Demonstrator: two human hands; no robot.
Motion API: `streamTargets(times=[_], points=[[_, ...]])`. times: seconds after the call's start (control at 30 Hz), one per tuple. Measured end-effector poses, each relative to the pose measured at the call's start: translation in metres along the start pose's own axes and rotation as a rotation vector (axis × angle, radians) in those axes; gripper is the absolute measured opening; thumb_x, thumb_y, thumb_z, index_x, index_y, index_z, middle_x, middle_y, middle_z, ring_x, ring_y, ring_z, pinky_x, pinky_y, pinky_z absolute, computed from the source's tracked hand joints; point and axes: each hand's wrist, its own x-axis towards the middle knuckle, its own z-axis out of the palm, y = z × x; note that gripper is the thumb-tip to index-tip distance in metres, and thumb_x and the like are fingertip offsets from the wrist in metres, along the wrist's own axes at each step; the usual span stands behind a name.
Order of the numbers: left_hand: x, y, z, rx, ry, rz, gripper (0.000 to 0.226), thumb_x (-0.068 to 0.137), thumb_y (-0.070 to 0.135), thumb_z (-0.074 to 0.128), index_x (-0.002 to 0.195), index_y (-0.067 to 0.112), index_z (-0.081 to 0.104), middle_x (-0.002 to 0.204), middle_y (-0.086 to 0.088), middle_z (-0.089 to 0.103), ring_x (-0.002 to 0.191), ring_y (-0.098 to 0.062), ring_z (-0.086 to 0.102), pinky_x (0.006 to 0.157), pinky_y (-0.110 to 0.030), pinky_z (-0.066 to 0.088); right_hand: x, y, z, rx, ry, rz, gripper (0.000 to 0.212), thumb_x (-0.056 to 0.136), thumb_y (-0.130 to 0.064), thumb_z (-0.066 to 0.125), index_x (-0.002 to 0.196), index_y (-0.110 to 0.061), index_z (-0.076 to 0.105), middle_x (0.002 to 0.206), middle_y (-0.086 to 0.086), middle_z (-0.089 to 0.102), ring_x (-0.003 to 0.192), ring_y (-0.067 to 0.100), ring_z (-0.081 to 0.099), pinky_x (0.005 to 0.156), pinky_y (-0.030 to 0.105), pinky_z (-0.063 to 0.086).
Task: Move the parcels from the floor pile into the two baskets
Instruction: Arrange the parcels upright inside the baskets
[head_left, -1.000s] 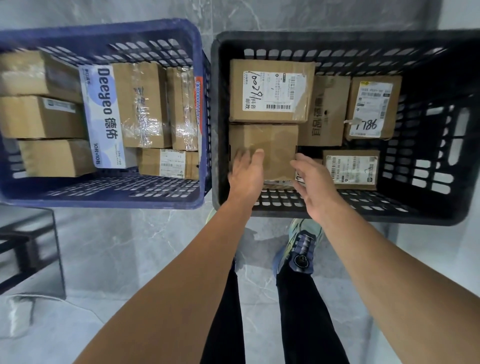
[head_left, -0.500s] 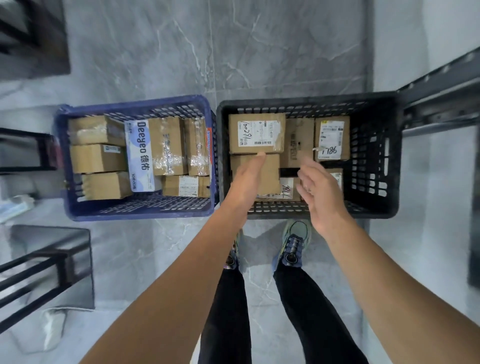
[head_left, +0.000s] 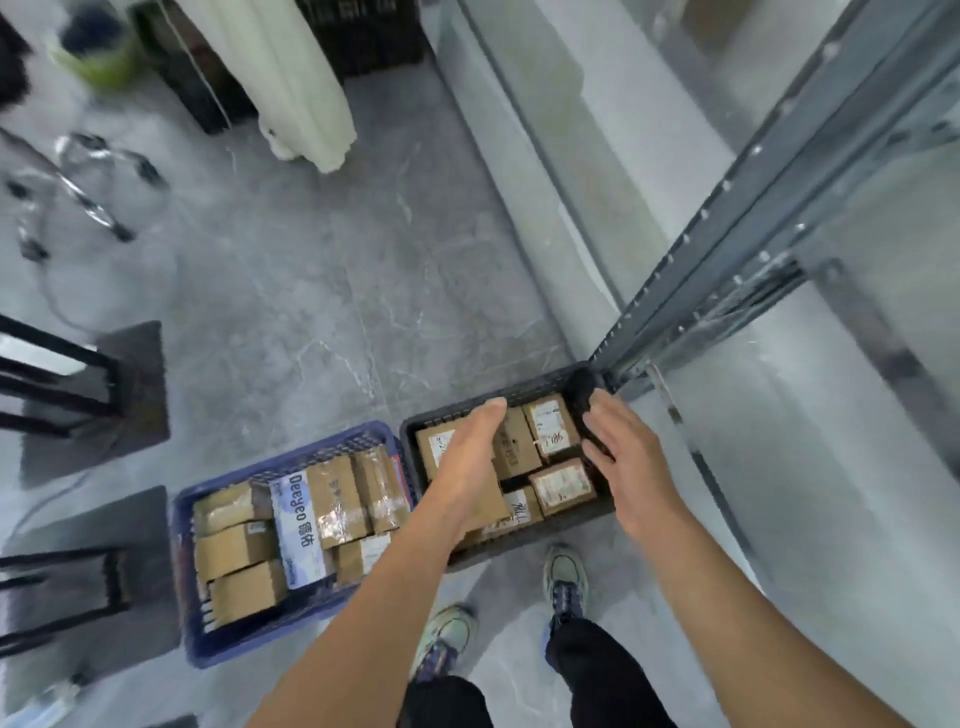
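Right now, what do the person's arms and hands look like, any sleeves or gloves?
Both arms are bare to the frame edge: no sleeves, gloves or watch visible on the left hand or right hand. Black trousers and pale green trainers below.

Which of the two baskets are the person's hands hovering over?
The black basket, on the right beside the metal shelf post. Both the left hand and right hand are above it; the blue basket to its left has no hand over it.

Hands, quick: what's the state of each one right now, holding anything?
Left hand: open, holding nothing.
Right hand: open, holding nothing.
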Motion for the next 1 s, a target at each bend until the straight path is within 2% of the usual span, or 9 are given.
streamTargets(times=[0.13,0.23,0.37,0.43,0.5,0.6,0.77,0.87,1.0], points=[[-0.053,0.041,0.006,0.075,-0.116,0.06,0.064,0.102,0.065,0.046,0.156,0.033,0.04,0.159,0.01,0.042,0.143,-0.011,0.042,0.114,-0.032,0.032,-0.069,-0.044,0.001,0.102,0.107,-0.072,0.046,0.108,-0.018,0.052,0.154,-0.013,0.048,0.15,-0.001,0.055,0.131,0.011,0.055,0.108,0.028,0.045],[-0.091,0.064,0.015,0.136,-0.203,0.113,0.036,0.106,0.056,0.045,0.132,0.034,0.057,0.135,0.01,0.06,0.11,0.007,0.061,0.098,-0.027,0.041,-0.119,-0.065,-0.005,0.166,0.181,-0.129,0.045,0.106,-0.023,0.056,0.15,-0.017,0.052,0.147,-0.001,0.059,0.135,0.014,0.054,0.122,0.039,0.036],[-0.138,0.082,0.033,0.217,-0.331,0.149,0.053,0.104,0.059,0.048,0.145,0.027,0.051,0.141,0.009,0.054,0.137,-0.013,0.047,0.121,-0.043,0.034,-0.18,-0.078,-0.02,0.222,0.332,-0.214,0.046,0.105,-0.028,0.059,0.15,-0.018,0.053,0.149,-0.003,0.055,0.136,0.016,0.053,0.122,0.043,0.037],[-0.162,0.088,0.042,0.247,-0.401,0.178,0.05,0.105,0.055,0.048,0.145,0.025,0.053,0.135,0.009,0.055,0.131,-0.011,0.047,0.12,-0.04,0.034,-0.208,-0.08,-0.03,0.263,0.409,-0.253,0.045,0.105,-0.025,0.059,0.149,-0.017,0.054,0.149,-0.003,0.056,0.135,0.016,0.054,0.12,0.043,0.039],[-0.18,0.089,0.055,0.287,-0.481,0.226,0.052,0.106,0.053,0.047,0.151,0.026,0.051,0.146,0.007,0.053,0.13,-0.008,0.05,0.118,-0.038,0.037,-0.236,-0.08,-0.042,0.315,0.473,-0.282,0.044,0.106,-0.023,0.058,0.149,-0.016,0.054,0.149,-0.002,0.057,0.135,0.016,0.054,0.121,0.044,0.039],[-0.205,0.087,0.084,0.344,-0.578,0.284,0.05,0.105,0.052,0.049,0.15,0.028,0.052,0.143,0.009,0.055,0.114,0.003,0.054,0.106,-0.035,0.042,-0.279,-0.077,-0.065,0.396,0.553,-0.322,0.045,0.105,-0.024,0.058,0.15,-0.015,0.053,0.146,-0.006,0.058,0.134,0.015,0.055,0.12,0.044,0.04],[-0.263,0.065,0.141,0.479,-0.728,0.35,0.045,0.105,0.053,0.049,0.143,0.031,0.055,0.138,0.013,0.056,0.119,0.001,0.053,0.092,-0.031,0.046,-0.349,-0.057,-0.11,0.531,0.701,-0.392,0.04,0.104,-0.024,0.061,0.144,-0.018,0.059,0.143,-0.008,0.06,0.135,0.012,0.055,0.119,0.043,0.042],[-0.298,0.039,0.178,0.54,-0.817,0.359,0.055,0.105,0.054,0.049,0.152,0.026,0.048,0.147,0.012,0.052,0.135,-0.009,0.049,0.108,-0.039,0.045,-0.393,-0.036,-0.139,0.581,0.781,-0.43,0.036,0.103,-0.027,0.062,0.138,-0.021,0.063,0.14,-0.009,0.062,0.133,0.011,0.056,0.117,0.041,0.044],[-0.353,-0.011,0.222,0.598,-0.925,0.346,0.047,0.106,0.049,0.049,0.146,0.026,0.055,0.147,0.011,0.056,0.134,-0.012,0.052,0.11,-0.044,0.047,-0.461,0.001,-0.175,0.631,0.902,-0.451,0.032,0.102,-0.028,0.062,0.133,-0.026,0.065,0.137,-0.01,0.064,0.131,0.008,0.057,0.114,0.037,0.046]])
